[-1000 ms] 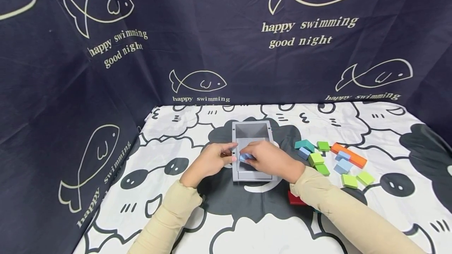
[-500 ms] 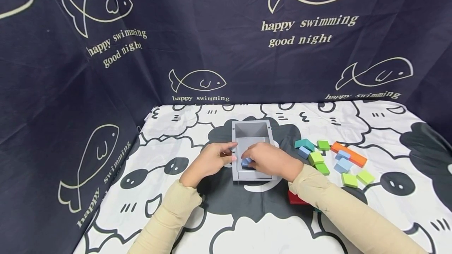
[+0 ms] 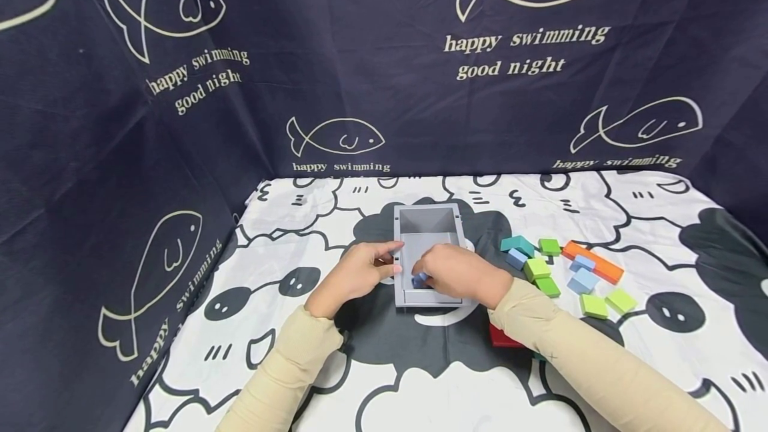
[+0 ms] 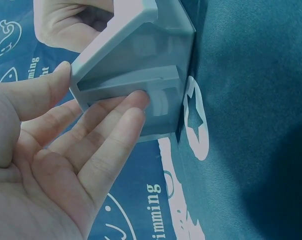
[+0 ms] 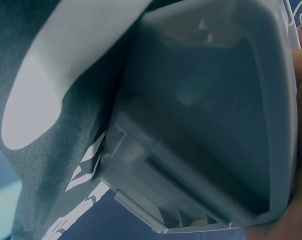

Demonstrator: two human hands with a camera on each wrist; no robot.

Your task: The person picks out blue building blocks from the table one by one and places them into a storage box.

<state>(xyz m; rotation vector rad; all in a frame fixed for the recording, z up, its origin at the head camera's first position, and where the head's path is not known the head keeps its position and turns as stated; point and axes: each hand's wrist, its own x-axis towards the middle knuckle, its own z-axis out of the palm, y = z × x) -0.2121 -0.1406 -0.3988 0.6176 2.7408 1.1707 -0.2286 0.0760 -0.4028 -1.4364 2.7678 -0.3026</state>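
A grey plastic box (image 3: 431,299) lies on the patterned cloth with its open side up. My left hand (image 3: 357,275) holds its left rim; in the left wrist view the thumb lies at the rim's edge and the fingers (image 4: 122,127) rest along the outer wall. Inside the box's near end, my right hand (image 3: 454,274) pinches a small blue block (image 3: 419,281), largely covered by the fingers. The right wrist view is filled by the box's outer wall (image 5: 206,90), with only parts of a hand at its right edge.
Right of the box lie loose blocks: an orange bar (image 3: 606,271), light blue blocks (image 3: 583,281), several green blocks (image 3: 594,307) and a teal piece (image 3: 518,245). A red block (image 3: 503,337) is partly hidden under the right forearm. Dark fabric (image 3: 384,72) hangs behind.
My right hand has shifted slightly right and down inside the box, taking the blue block with it. The left hand and the box have stayed put.
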